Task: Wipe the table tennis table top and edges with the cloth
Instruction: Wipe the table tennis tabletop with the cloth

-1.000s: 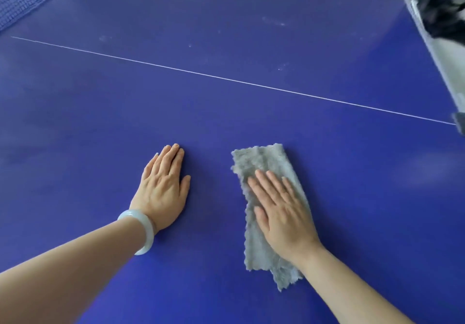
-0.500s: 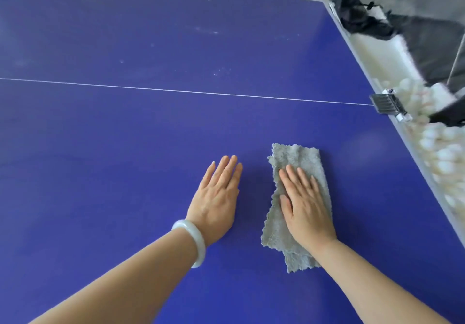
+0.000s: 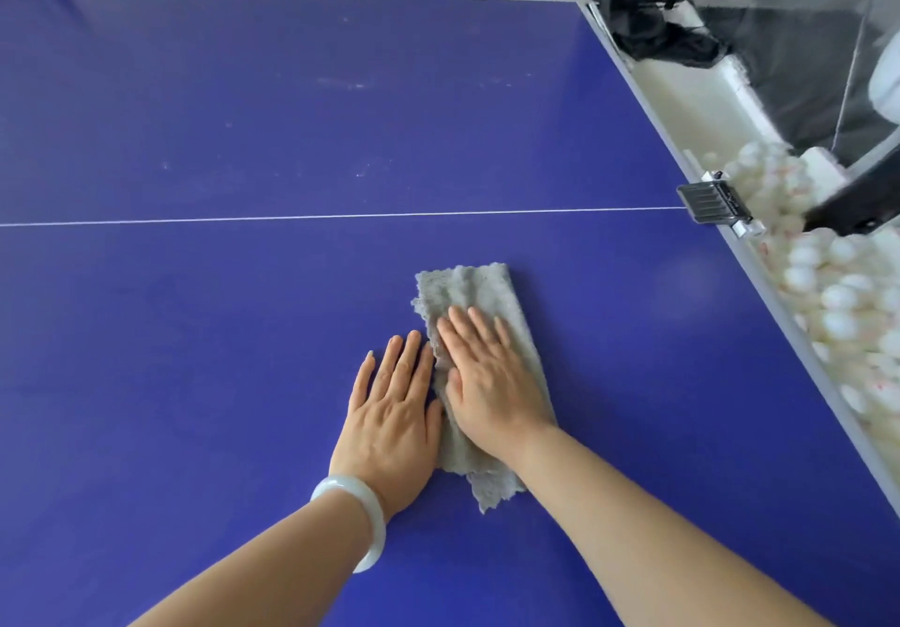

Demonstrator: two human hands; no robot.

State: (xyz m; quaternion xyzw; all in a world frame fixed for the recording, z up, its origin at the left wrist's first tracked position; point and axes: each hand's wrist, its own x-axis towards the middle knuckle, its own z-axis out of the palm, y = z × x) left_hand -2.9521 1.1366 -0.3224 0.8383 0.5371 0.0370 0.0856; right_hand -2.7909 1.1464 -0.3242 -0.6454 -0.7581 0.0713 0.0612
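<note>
While my right hand [image 3: 487, 383] presses flat on the cloth [image 3: 479, 292] (fingers straight and together), the cloth lies lengthwise away from me on the table top [image 3: 219, 344], my left hand [image 3: 392, 417] flat just beside it, so I'd sweep with the right.

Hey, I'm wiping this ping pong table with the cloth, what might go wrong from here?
The right hand pins only the middle of the cloth; its loose ends may bunch up. The left hand lies bare on the table and may leave prints. A sweep to the right might catch the clip at the edge, with the balls just beyond it.
</note>
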